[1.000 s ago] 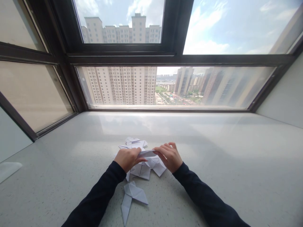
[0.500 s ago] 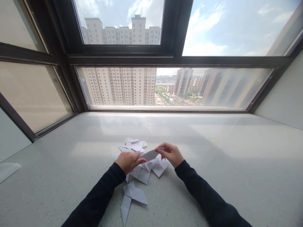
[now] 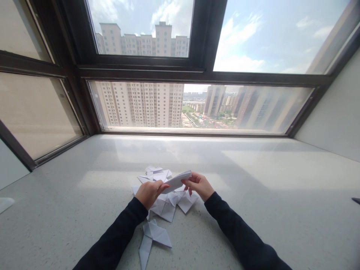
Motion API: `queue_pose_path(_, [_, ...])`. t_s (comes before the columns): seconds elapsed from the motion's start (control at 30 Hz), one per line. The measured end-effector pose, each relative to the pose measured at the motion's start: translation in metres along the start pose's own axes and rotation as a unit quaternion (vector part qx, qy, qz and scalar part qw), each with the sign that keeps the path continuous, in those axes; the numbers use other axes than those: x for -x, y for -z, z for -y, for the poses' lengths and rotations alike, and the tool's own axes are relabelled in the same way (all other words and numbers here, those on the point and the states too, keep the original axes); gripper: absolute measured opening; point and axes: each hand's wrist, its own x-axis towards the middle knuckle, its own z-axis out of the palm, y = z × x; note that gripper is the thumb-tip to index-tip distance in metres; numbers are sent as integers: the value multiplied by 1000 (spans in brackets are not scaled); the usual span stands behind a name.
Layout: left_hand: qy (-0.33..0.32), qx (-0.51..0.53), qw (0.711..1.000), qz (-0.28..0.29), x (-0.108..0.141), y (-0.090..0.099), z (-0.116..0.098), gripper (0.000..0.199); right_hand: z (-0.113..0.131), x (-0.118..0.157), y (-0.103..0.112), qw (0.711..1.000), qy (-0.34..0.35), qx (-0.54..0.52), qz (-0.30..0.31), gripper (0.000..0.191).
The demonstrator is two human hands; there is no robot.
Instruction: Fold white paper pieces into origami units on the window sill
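A folded white paper is held up between my two hands, tilted with its right end higher. My left hand pinches its left end between thumb and fingers. At the right end, the thumb and fingers of my right hand grip the paper. Beneath and around the hands lies a loose pile of folded white papers, partly hidden by them. Nearer to me, a separate folded paper piece with pointed ends rests on the speckled sill.
The pale stone sill runs up to a dark window frame. At the far left edge is a whitish object. A small dark object shows at the far right edge. A white wall bounds the right side.
The held paper has turned so more of its face shows, and its right end is tipped up. The view has shifted slightly, bringing the dark object at the right edge into sight.
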Motion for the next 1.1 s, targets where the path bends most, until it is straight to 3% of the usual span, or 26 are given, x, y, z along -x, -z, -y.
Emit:
queue_pose_path(0.23, [-21, -20, 999, 20, 1, 2, -4, 42, 5, 1, 3, 999, -5, 45, -24, 29])
queue_pose_path(0.4, [10, -9, 1000, 26, -1, 0, -2, 41, 6, -2, 17, 988, -9, 144, -46, 34])
queue_pose_path(0.47, [38, 5, 999, 14, -1, 0, -1, 40, 5, -8, 36, 967, -29, 225, -115, 35])
queue_pose_path(0.53, [64, 3, 998, 5, -2, -1, 1, 39, 1, -15, 63, 925, -64, 308, -212, 36])
queue_pose_path(0.67, [72, -40, 997, 7, -2, -1, 1, 40, -10, -32, 108, 872, -102, 383, -286, 29])
queue_pose_path(0.8, [65, -69, 995, 10, -1, -1, 2, 41, -19, -47, 125, 831, -119, 451, -304, 22])
queue_pose_path(1.1, [79, -79, 994, 7, -1, 1, 4, 41, -25, -58, 133, 776, -126, 539, -301, 22])
